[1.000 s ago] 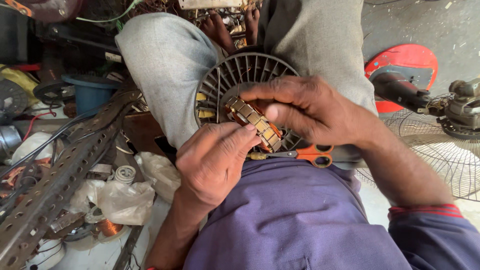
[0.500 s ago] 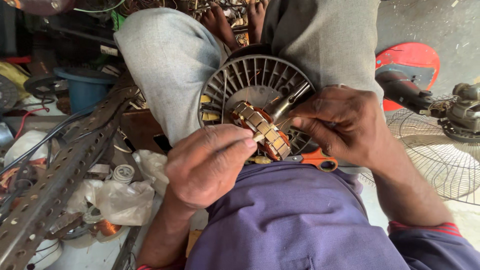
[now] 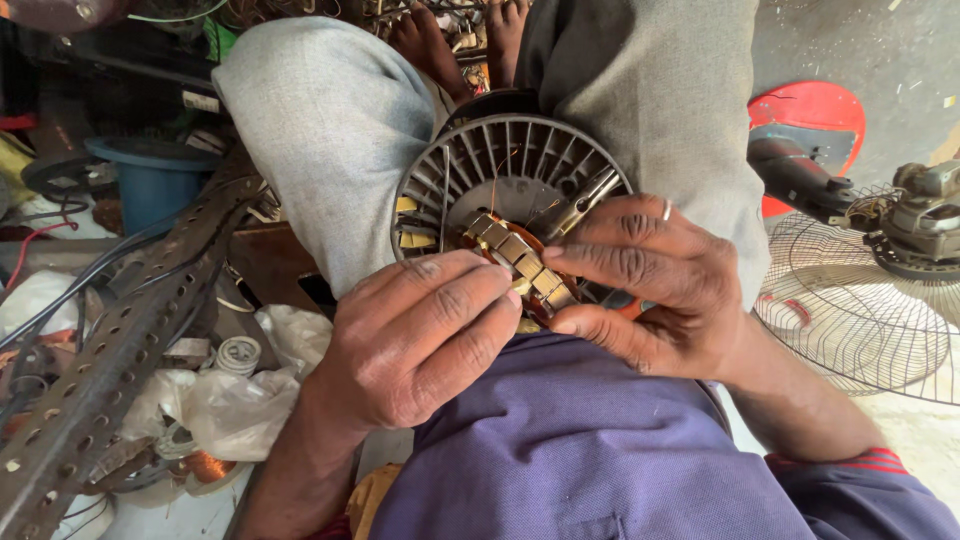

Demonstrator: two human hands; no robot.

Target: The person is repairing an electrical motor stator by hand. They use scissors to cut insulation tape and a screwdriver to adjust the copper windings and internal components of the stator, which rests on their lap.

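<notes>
At the far left a long perforated metal bar [image 3: 110, 370] slants across a heap of clutter, with a blue tub [image 3: 150, 180] standing behind it and a crumpled clear plastic bag [image 3: 230, 400] lying just to its right beside a small coil of copper wire [image 3: 205, 467]. Next comes the person's left hand [image 3: 420, 340], knuckles up, its fingers curled down so that the fingertips press on the near end of a row of small brass-coloured blocks [image 3: 520, 260]; this grip is narrow and closed on the part. The blocks sit at the middle of a round, finned, dark metal motor housing [image 3: 500, 160], which rests in the person's lap between two knees in grey trousers [image 3: 330, 130], above the purple shirt [image 3: 590, 450]. The right hand [image 3: 650, 280], wearing a ring, comes in from the right with thumb and forefinger pinched tightly on the far side of the same row of blocks, so both hands meet on it. A short metal shaft [image 3: 585, 200] pokes out of the housing just above the right hand's fingers. Further right a red disc [image 3: 815, 110] lies on the floor, and at the edge a wire fan guard [image 3: 860, 320] lies beside a grey motor [image 3: 925, 215].
</notes>
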